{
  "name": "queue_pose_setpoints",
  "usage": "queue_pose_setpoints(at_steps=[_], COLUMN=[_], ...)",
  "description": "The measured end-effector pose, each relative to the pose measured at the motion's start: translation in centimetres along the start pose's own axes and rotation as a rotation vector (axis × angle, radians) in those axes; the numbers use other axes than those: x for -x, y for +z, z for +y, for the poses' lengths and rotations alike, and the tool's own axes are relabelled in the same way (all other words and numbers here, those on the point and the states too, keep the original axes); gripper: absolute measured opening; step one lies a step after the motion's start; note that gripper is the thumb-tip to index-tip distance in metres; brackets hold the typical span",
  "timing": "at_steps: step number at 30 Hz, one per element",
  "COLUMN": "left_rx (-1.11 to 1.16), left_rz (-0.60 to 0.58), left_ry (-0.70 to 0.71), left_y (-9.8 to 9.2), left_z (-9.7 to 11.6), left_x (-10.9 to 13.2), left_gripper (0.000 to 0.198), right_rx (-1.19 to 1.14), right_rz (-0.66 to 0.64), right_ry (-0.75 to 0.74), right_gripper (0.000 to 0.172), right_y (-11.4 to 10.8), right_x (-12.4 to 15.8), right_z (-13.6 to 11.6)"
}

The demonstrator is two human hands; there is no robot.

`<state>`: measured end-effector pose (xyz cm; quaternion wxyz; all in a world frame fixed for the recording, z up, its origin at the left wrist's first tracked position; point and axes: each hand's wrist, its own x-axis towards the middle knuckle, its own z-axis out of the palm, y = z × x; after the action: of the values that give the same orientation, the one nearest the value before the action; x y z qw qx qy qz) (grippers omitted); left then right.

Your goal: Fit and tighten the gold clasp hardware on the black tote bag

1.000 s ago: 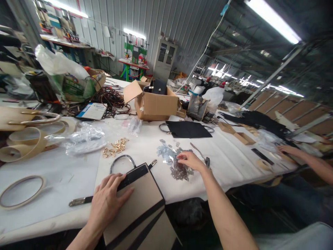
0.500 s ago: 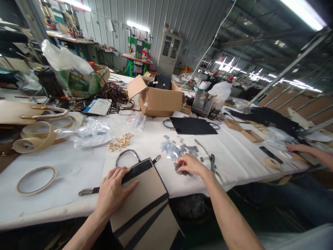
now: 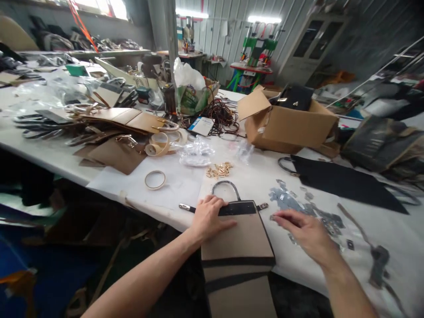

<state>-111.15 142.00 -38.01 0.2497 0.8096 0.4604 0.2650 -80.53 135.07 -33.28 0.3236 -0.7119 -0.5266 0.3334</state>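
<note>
A tan and black bag panel (image 3: 236, 243) lies over the table's front edge, with a looped handle (image 3: 225, 184) at its top and a metal-tipped strap on each side. My left hand (image 3: 210, 216) rests flat on its upper left part, thumb spread. Just right of the panel, my right hand (image 3: 303, 227) pinches a small metal plate (image 3: 272, 217) between thumb and fingertips. Behind and beside that hand lies a scatter of small grey metal plates (image 3: 286, 198). Gold-coloured metal fittings (image 3: 220, 169) form a little heap beyond the handle.
A roll of tape (image 3: 155, 180) lies to the left, near stacked tan panels (image 3: 115, 152). Beyond are plastic bags (image 3: 195, 152) and an open cardboard box (image 3: 294, 128). At right are a black panel (image 3: 344, 181) with handles and a dark strap-like tool (image 3: 379, 265).
My right hand has lifted from the heap of plates and moved left toward the panel, a plate in its fingers. My left hand stays on the panel. The view has swung left.
</note>
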Motion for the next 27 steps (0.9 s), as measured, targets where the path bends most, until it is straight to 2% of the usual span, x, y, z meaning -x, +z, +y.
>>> queue_pose_setpoints(at_steps=[3,5,7,12,16,27], left_rx=[-0.012,-0.018,-0.024,-0.02,-0.01,-0.024], left_rz=[0.011,0.018,0.025,0.032,0.034,0.038], left_ry=[0.005,0.008,0.012,0.013,-0.011,0.001], left_y=[0.1,0.2,0.3,0.6,0.6,0.5], left_z=[-0.1,-0.2,-0.4,-0.7,-0.6,-0.5], left_x=[0.3,0.3,0.3,0.4,0.4,0.5], left_gripper=[0.056,0.056,0.056,0.058,0.054,0.05], right_rx=[-0.154,-0.199,-0.166,0.018,0.038,0.175], right_rz=[-0.243,-0.288,-0.282,-0.316,-0.349,-0.24], right_ry=[-0.049,-0.069,-0.108,-0.252,-0.258,-0.307], right_gripper=[0.041,0.036,0.03,0.017,0.015,0.016], right_y=[5.7,8.3,9.4,9.4,9.9,11.2], right_x=[-0.5,-1.4,-2.4,-3.7,-3.6,-3.0], right_z=[-4.4,-5.6,-5.7,-5.1,-5.4,-5.1])
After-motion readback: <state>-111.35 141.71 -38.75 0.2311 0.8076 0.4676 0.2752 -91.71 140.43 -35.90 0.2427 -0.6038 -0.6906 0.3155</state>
